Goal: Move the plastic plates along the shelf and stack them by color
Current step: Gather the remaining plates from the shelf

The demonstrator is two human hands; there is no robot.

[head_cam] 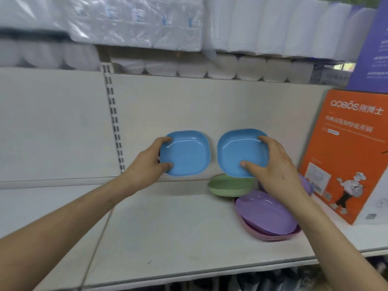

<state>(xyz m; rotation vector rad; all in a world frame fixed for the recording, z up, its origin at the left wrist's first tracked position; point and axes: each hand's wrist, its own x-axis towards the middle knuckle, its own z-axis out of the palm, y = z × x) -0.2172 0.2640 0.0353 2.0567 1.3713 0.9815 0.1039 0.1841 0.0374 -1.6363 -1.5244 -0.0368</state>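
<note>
Left of the orange box (346, 154), first blue plate (186, 156) is pinched thumb-to-fingers by the left hand (147, 162), second blue plate (237, 152) by the right hand (277, 166). Drop onto green plate (228, 185) is judged possible: edge-only grips.

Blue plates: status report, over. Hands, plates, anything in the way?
Left hand grips left blue plate; right hand grips right blue plate. Held side by side, apart, unstacked. Green plate, purple plates on shelf under right hand.

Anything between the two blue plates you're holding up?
Nothing: in the head view only bare back panel shows in the narrow gap between the left blue plate and the right blue plate.
</note>
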